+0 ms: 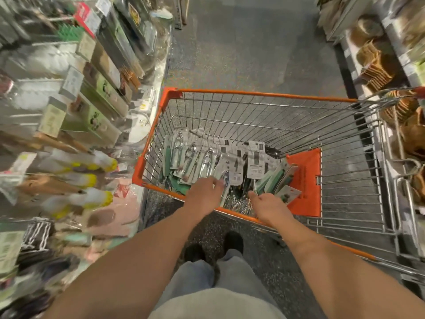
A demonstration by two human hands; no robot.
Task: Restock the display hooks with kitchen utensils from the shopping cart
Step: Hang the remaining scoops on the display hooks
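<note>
A carded utensil pack stands on edge just inside the near rim of the shopping cart, pinched at its top by the fingers of the left hand; only a narrow strip of the card and a metal tool head show, so what kind of utensil it is cannot be told. Further into the cart from it lies a row of packaged metal tools on grey and green cards, leaning against one another, and at the cart's right end are green-edged packs beside an orange flap. The right hand reaches over the same near rim, fingers curled downward among loose wire hooks; its fingertips are hidden, so whether it holds anything cannot be told. Both forearms stretch straight forward. Left of the cart, the display shelves are smeared by motion blur.
</note>
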